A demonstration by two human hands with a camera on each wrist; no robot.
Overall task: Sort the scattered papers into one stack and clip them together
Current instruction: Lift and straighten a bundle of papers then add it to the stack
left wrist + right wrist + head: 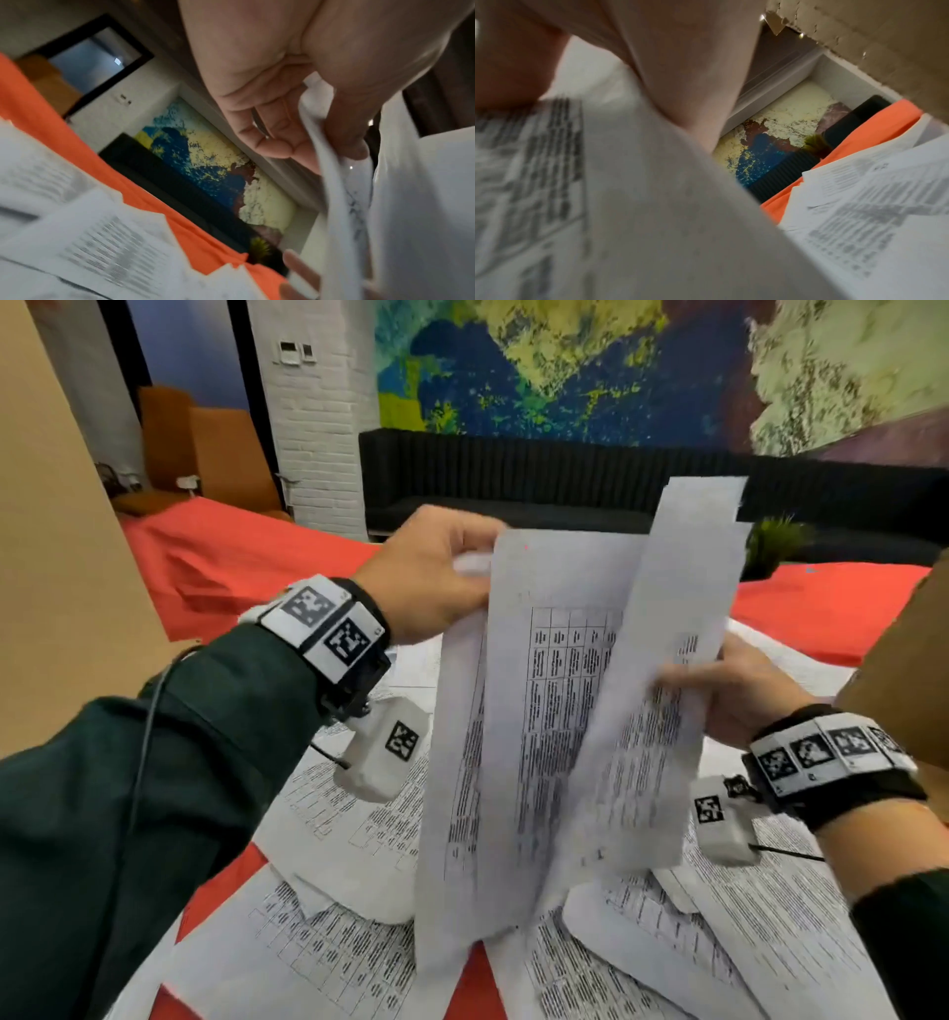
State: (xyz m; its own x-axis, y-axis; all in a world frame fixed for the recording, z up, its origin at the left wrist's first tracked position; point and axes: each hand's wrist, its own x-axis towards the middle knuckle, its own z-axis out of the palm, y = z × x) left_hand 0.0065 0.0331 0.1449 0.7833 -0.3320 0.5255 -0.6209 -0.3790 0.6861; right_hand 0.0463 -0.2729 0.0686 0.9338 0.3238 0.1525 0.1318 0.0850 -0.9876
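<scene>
Several printed sheets stand on edge above the table in the head view. My left hand point(441, 577) pinches the top left edge of a sheet with a printed table point(544, 711). My right hand point(729, 690) grips the right edge of a second sheet point(662, 670) that leans across the first. In the left wrist view my left hand point(295, 132) has fingers and thumb closed on the paper edge point(331, 172). In the right wrist view the held sheet point(603, 203) fills the left, with my right hand point(675, 71) behind it. More printed papers point(328, 947) lie scattered flat on the red tablecloth point(246, 552). I see no clip.
Cardboard panels stand at the left point(56, 531) and right point(898, 660) of the table. A small green plant point(775, 546) sits at the far edge. A black bench point(513, 474) and a painted wall are behind.
</scene>
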